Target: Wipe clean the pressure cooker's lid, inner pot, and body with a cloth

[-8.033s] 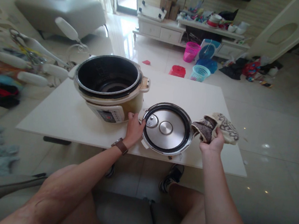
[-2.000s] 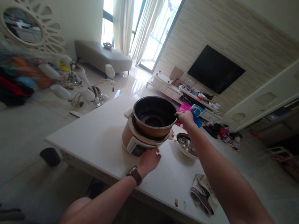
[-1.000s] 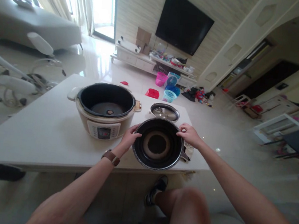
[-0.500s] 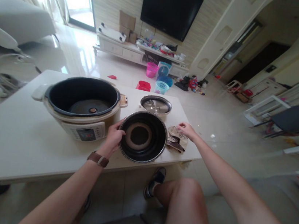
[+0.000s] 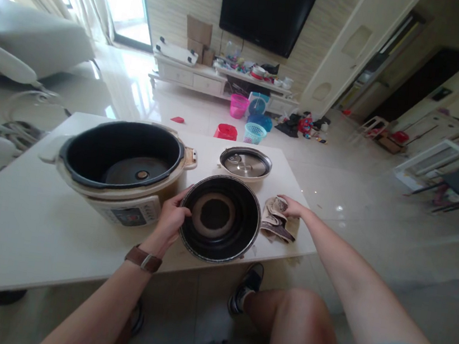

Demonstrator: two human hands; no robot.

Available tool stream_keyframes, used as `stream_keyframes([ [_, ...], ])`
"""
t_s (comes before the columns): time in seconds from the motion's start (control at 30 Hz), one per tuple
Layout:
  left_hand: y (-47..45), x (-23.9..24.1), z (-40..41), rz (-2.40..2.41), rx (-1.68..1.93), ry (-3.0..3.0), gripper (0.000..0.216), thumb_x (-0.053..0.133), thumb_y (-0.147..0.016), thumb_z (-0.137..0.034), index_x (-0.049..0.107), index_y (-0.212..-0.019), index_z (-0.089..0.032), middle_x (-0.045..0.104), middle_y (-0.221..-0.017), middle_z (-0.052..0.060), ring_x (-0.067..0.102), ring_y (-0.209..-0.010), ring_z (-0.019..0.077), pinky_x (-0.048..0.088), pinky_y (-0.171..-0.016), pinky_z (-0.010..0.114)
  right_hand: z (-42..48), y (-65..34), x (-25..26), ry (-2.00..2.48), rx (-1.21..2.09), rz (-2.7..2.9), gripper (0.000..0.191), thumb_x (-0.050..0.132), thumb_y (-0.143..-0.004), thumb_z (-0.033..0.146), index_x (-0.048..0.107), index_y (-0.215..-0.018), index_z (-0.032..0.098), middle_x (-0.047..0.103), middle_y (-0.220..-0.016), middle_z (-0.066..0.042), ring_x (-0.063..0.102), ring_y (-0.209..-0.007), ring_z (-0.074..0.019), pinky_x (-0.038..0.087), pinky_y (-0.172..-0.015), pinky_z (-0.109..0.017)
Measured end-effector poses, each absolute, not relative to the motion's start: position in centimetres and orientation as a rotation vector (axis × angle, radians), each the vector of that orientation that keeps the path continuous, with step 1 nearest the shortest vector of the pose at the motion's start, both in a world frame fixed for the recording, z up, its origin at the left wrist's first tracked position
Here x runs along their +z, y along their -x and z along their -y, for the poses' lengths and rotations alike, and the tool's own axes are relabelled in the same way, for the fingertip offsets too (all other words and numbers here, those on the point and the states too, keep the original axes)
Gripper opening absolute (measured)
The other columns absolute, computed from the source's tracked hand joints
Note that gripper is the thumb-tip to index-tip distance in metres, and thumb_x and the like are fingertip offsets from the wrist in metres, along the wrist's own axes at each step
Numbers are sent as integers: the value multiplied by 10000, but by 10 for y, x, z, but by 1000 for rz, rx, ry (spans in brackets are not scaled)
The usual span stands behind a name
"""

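Note:
A black inner pot [image 5: 220, 219] stands near the front edge of the white table [image 5: 36, 225]. My left hand [image 5: 170, 218], with a brown watch on the wrist, grips the pot's left rim. My right hand [image 5: 292, 207] rests with closed fingers on a crumpled patterned cloth [image 5: 276, 223] just right of the pot. The beige cooker body [image 5: 122, 172] stands open and without its pot to the left. The round metal lid [image 5: 245, 164] lies upside down behind the pot.
My bare knee [image 5: 302, 323] and a shoe [image 5: 245, 295] are below the table's front edge. Beyond the table, on the glossy floor, sit a red box [image 5: 226, 132] and pink and blue baskets [image 5: 247, 119]. A TV cabinet stands at the far wall; white lamp parts lie left.
The inner pot came out of the cooker body and onto the table in front of me. My right hand left the pot's rim and closed on the cloth beside it.

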State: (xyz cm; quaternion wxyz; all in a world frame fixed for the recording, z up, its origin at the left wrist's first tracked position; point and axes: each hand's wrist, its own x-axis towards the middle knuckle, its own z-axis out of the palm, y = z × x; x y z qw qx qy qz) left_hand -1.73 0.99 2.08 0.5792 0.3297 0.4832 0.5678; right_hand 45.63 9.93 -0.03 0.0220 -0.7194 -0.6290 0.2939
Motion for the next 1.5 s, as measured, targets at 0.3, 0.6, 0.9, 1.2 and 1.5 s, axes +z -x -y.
stream_keyframes([
  [0.3, 16, 19, -12, -1125, 1335, -778, 839, 588, -519, -36, 793, -1315, -202, 825, -1200, 37, 648, -1367, 316, 423, -1267, 496, -98, -454, 5, 2286, 1300, 1774, 503, 819, -427, 139, 794, -929, 129, 825, -882, -104, 762, -820, -286, 621, -783, -355],
  [0.6, 5, 26, -6, -1148, 1421, -792, 809, 557, -509, -9, 825, -1245, -209, 809, -1260, 19, 622, -1404, 321, 376, -1293, 519, -26, -455, 86, 1929, 1235, 1548, 474, 813, -467, 241, 789, -934, 162, 838, -981, -78, 767, -896, -266, 624, -847, -353],
  [0.9, -4, 27, -1, -1192, 1500, -734, 752, 539, -534, 4, 832, -1203, -171, 809, -1264, 40, 629, -1399, 318, 407, -1267, 509, 20, -342, 200, 1639, 523, 1877, 460, 863, -624, 357, 782, -1034, 166, 824, -1056, -76, 751, -981, -304, 607, -902, -390],
  [1.2, -7, 36, 3, -1177, 1514, -680, 776, 516, -542, 11, 821, -1233, -169, 817, -1237, 42, 692, -1308, 307, 494, -1188, 484, 29, -217, 168, 1792, -30, 2285, 343, 656, -942, 387, 715, -1217, 191, 773, -1125, -137, 671, -1060, -316, 491, -878, -333],
  [1.5, -16, 41, 11, -1181, 1562, -845, 737, 484, -549, 17, 851, -1157, -180, 819, -1221, 15, 671, -1342, 302, 439, -1253, 489, 37, -182, 56, 1769, 275, 2825, 567, 680, -884, 252, 666, -1448, 301, 615, -1510, -132, 512, -1402, -364, 504, -1024, -447],
])
